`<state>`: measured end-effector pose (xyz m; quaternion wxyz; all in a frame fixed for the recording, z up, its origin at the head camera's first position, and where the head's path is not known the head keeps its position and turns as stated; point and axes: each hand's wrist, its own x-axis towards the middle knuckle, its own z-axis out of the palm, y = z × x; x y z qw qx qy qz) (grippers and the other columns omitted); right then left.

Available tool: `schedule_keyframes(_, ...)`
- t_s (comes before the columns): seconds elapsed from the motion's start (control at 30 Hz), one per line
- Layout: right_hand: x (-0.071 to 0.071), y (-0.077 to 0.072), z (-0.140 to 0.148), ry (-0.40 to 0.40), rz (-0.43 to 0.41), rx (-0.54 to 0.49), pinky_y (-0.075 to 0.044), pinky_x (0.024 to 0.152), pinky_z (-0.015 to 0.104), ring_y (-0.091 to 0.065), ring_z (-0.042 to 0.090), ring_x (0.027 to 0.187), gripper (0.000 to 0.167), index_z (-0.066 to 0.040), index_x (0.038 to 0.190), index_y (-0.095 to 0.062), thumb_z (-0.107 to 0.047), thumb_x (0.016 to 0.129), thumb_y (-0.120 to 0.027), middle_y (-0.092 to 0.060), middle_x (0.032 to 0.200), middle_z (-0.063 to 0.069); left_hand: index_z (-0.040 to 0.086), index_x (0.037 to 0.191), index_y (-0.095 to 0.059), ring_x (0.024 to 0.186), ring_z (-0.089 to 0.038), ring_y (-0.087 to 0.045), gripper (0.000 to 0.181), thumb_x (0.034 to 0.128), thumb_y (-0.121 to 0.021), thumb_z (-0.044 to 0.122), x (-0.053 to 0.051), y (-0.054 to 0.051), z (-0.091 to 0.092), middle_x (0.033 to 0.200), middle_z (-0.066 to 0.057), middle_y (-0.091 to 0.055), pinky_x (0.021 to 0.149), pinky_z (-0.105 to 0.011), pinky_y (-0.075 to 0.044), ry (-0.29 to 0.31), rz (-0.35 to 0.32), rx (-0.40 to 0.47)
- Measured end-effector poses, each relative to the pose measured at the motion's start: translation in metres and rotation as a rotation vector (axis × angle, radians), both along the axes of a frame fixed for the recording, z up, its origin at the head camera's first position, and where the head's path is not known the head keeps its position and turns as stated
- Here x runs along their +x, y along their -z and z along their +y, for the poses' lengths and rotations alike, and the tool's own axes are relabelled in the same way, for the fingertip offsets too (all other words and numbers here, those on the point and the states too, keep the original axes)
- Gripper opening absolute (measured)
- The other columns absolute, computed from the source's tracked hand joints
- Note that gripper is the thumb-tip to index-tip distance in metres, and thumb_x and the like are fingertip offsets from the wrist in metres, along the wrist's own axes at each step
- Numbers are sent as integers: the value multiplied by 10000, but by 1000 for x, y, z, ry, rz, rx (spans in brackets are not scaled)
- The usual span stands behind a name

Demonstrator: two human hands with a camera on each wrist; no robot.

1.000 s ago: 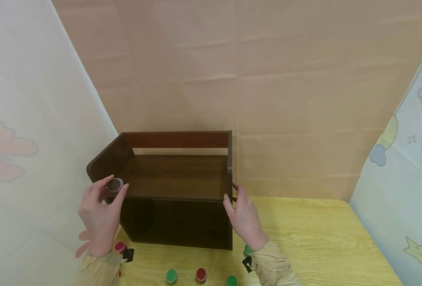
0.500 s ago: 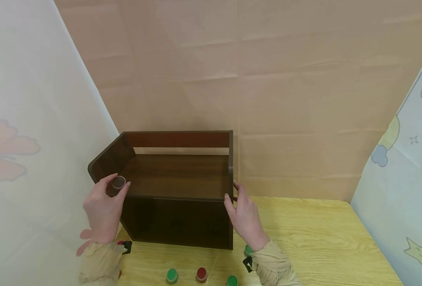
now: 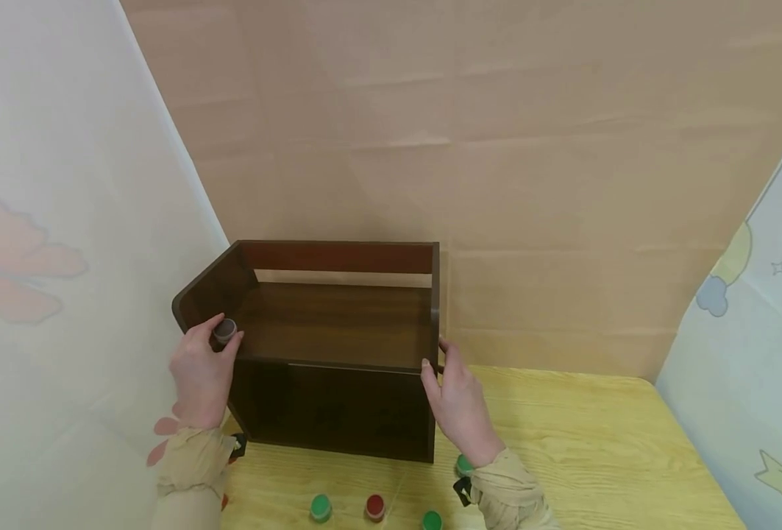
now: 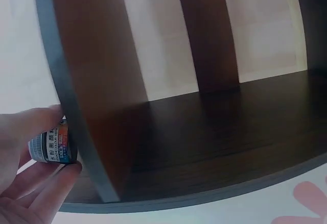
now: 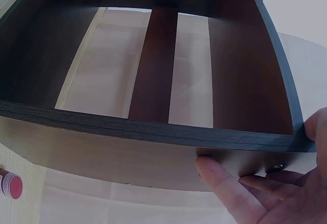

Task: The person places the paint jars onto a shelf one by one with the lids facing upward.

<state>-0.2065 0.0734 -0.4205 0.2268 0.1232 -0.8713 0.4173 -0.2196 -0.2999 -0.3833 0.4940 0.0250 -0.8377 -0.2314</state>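
Observation:
My left hand (image 3: 201, 375) pinches a small paint jar (image 4: 53, 145) with a printed label and a dark end, between thumb and fingers. The jar is at the front left corner of a dark brown wooden shelf unit (image 3: 338, 324), close to the side panel's edge. Whether it touches the panel, I cannot tell. On the other side, my right hand (image 3: 457, 401) grips the unit's right side panel. In the right wrist view its thumb is at the front edge and the fingers (image 5: 219, 180) lie against the outer face.
Green-lidded jars (image 3: 321, 508) and a red-lidded jar (image 3: 375, 506) stand on the yellow wood-grain table (image 3: 589, 442) in front of the unit. Another green jar (image 3: 464, 465) is near my right wrist. A white patterned curtain (image 3: 66, 368) hangs at the left.
My left hand has risen slightly and shifted forward with the jar, which has tilted. Its sleeve now mostly covers a red jar. The right hand keeps its grip on the side panel.

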Motion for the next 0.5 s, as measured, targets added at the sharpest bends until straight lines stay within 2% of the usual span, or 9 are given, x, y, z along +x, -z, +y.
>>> schedule_keyframes(0.23, 1, 2, 3, 4, 39, 16, -588, 677, 468, -708, 395, 933, 487, 75, 1395, -444, -238, 1045, -571, -646, 1193, 325, -89, 1172, -699, 974, -480, -647, 434, 786, -871, 12, -8, 8, -4, 1082, -306, -679, 843, -606, -498, -8, -42, 13)
schedule_keyframes(0.5, 2, 1, 4, -1, 11, 11, -584, 740, 500, -700, 401, 970, 506, 70, 1413, -435, -265, 1054, -559, -627, 1236, 324, -110, 1216, -668, 963, -512, -641, 479, 794, -862, 9, -9, 5, -4, 1100, -338, -665, 838, -619, -498, -21, -80, -8)
